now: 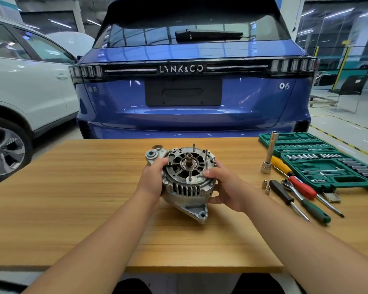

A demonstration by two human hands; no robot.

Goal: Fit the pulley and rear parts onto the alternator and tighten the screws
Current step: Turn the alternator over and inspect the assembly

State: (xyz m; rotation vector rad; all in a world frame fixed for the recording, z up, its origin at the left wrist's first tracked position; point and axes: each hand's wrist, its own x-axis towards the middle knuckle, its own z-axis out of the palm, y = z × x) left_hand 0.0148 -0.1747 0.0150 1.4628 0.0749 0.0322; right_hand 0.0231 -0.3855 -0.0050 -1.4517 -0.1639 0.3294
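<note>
A silver alternator [186, 183] is held tilted above the middle of the wooden table [72, 187], its open end face with a bare shaft and several thin upright studs turned toward me. My left hand [152, 179] grips its left side by the mounting ear. My right hand [223, 185] grips its right side, thumb on the face rim. A lower mounting lug touches or nearly touches the table. No pulley is visible.
On the table's right lie a green socket set case [319, 160], a standing extension socket bar [269, 155], two small sockets [266, 186], a ratchet and several screwdrivers [302, 198]. A blue car [191, 92] stands behind the table, a white car [26, 85] at left.
</note>
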